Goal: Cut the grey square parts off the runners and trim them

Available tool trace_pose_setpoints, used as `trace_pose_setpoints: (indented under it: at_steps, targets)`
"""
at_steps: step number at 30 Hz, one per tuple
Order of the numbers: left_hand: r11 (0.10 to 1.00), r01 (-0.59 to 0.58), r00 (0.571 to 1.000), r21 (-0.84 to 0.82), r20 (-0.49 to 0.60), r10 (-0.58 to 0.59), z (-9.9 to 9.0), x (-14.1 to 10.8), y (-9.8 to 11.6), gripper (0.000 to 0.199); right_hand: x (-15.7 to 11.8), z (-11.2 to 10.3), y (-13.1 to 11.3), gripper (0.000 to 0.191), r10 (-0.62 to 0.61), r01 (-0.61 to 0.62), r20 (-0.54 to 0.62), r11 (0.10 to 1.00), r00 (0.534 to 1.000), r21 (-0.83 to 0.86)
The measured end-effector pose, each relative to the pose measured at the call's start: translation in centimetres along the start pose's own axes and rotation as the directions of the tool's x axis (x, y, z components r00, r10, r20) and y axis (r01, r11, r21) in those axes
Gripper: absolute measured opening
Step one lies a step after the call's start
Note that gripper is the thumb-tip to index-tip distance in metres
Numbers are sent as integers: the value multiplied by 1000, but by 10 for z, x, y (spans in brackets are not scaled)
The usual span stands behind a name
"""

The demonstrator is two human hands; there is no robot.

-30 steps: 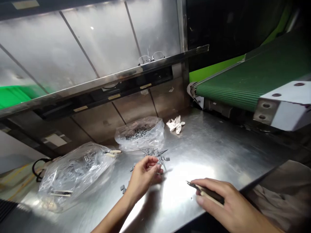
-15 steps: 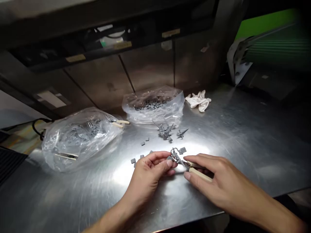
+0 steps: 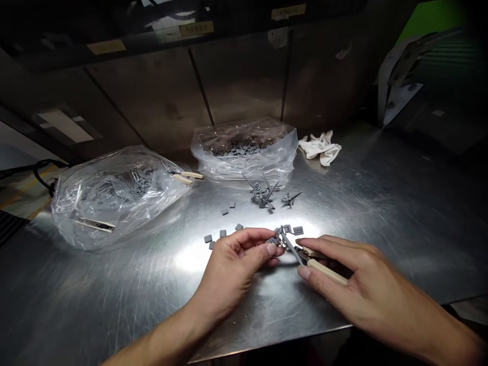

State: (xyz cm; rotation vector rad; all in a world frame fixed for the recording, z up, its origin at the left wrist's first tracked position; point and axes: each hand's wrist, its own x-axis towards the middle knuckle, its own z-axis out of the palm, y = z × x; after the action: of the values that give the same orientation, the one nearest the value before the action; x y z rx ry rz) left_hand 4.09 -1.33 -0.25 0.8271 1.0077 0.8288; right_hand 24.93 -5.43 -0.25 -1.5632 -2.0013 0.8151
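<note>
My left hand [image 3: 236, 269] pinches a grey plastic sprue [image 3: 292, 247] between thumb and fingertips. Small ribbed grey tabs hang on its branches, and a long tapered stem points toward my right hand [image 3: 354, 277]. That hand grips a pair of cream-handled nippers [image 3: 328, 272], whose jaws are at the sprue, partly hidden behind the stem. Whether the jaws are closed on a branch, I cannot make out. Several loose grey ribbed pieces [image 3: 223, 234] lie on the metal table left of the sprue. Behind my hands is a pile of grey sprues [image 3: 263, 194], with another sprue [image 3: 290, 199] to its right.
A clear plastic bag [image 3: 247, 165] of grey pieces stands at the back. Another bag [image 3: 114, 203] lies at left, with cream-handled nippers [image 3: 186, 176] at its edge and a cream-edged tool [image 3: 95, 224] on it. Crumpled white gloves [image 3: 321, 147] lie at back right.
The sprue has turned in my left fingers, its stem now reaching toward my right thumb. Both hands still hold the same things. The camera view has tilted down.
</note>
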Motion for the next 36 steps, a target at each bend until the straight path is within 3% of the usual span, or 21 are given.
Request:
trace_pose_setpoints:
  at_steps: [18, 24, 29, 36]
  targets:
    - [998, -13, 1000, 54, -12, 14, -3, 0, -8, 21, -2, 4, 0, 23, -83, 82, -37, 996, 996, -14]
    - [999, 31, 999, -11, 26, -31, -4, 0, -11, 24, -3, 5, 2, 16, -188, 186, -72, 982, 980, -32]
    - [994, 87, 996, -61, 40, -85, -6, 2, -12, 25, -1, 5, 5, 13, -166, 163, -72, 986, 984, -40]
    - [989, 102, 994, -103, 40, -99, -7, 2, -11, 19, -1, 8, 10, 26, -156, 152, -133, 988, 979, -42]
